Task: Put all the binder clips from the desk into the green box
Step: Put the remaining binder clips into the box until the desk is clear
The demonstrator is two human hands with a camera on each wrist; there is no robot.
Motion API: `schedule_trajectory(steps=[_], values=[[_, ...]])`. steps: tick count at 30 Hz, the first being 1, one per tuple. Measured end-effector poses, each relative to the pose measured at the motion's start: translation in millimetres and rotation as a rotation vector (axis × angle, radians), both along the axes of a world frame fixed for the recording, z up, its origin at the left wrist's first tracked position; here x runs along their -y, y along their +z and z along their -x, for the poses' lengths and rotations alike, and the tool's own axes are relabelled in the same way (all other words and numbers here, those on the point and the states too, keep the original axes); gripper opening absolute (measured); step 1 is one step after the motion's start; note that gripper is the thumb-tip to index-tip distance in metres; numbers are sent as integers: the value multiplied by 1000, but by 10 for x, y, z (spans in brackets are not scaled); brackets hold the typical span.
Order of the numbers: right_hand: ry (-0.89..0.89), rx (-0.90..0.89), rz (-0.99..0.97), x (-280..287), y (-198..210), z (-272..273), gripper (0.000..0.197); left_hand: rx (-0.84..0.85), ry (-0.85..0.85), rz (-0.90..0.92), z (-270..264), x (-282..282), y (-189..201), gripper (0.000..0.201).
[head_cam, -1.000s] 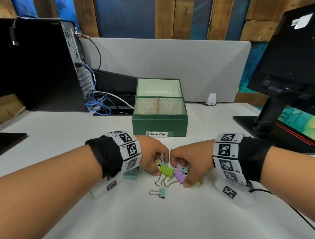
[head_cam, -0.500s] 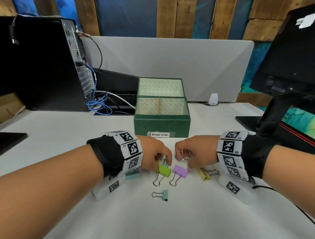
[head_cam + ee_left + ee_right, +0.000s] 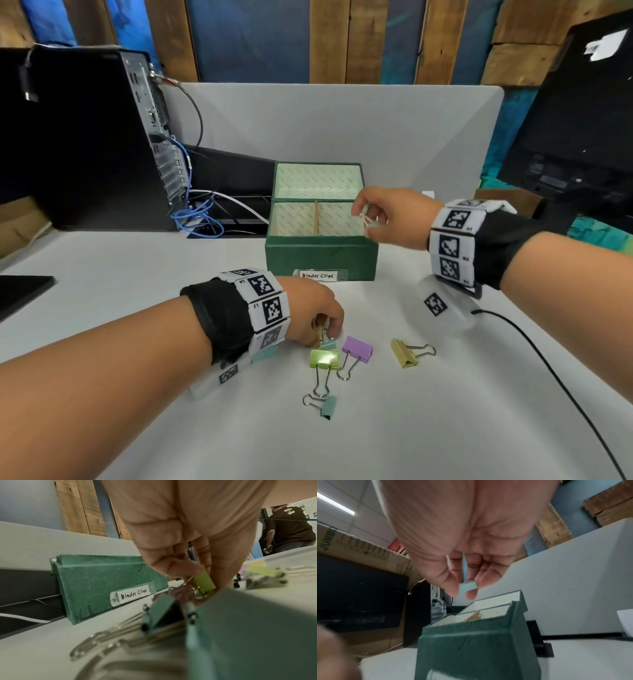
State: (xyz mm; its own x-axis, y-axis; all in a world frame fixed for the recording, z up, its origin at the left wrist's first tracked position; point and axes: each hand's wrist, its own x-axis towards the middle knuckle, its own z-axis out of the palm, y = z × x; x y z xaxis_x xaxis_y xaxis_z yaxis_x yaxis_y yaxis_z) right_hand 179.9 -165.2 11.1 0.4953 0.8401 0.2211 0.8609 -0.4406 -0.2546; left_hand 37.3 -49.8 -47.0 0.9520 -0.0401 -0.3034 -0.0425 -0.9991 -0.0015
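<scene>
The green box (image 3: 322, 255), labelled "Binder Clips", stands open in the middle of the desk. My right hand (image 3: 364, 219) hovers over its front right compartment and pinches a small teal binder clip (image 3: 467, 587) between thumb and fingers. My left hand (image 3: 323, 330) is down on the desk, pinching a small yellow-green clip (image 3: 204, 581). Loose on the desk lie a lime clip (image 3: 323, 358), a purple clip (image 3: 358, 347), a yellow clip (image 3: 404, 353) and a teal clip (image 3: 329, 406). Another teal clip (image 3: 265, 354) lies partly hidden under my left wrist.
A black computer tower (image 3: 85, 137) with blue cables (image 3: 195, 219) stands at the back left. A monitor (image 3: 575, 130) is at the right. A grey partition (image 3: 342, 130) runs behind the box. A black cable (image 3: 548, 370) trails over the desk's right side.
My right hand has lifted from the pile and travelled up to the box with the small teal clip. My left hand stays low at the pile, fingers on a clip.
</scene>
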Motion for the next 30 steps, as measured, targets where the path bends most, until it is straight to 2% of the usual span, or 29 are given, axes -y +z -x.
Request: schedule_trajectory(steps=[3, 8, 10, 12, 15, 19, 23, 27, 30], values=[[-27, 26, -81, -188, 76, -106, 29, -8, 17, 18, -18, -1, 1, 30], [-49, -38, -52, -376, 18, -180, 44, -10, 23, 41, -35, -12, 0, 23], [-14, -54, -72, -344, 10, -112, 42, -10, 19, 59, -33, -35, -5, 17], [78, -38, -56, -263, 24, 11, 31, -16, 20, 73, -33, -64, -8, 14], [229, -45, 84, -64, 27, 230, 17, -15, 33, 95, -46, -107, -19, 13], [375, -102, 361, 154, -76, 469, 13, 43, 50, 132, -56, -176, -24, 16], [503, -111, 603, 203, -186, 705, 23, 106, 78, 167, -43, -239, -23, 18], [659, -168, 682, 164, -264, 931, 34, 283, 222, 353, -14, -350, 73, 19], [712, -138, 741, 118, -381, 1003, 36, 380, 320, 476, -11, -444, 233, 16]])
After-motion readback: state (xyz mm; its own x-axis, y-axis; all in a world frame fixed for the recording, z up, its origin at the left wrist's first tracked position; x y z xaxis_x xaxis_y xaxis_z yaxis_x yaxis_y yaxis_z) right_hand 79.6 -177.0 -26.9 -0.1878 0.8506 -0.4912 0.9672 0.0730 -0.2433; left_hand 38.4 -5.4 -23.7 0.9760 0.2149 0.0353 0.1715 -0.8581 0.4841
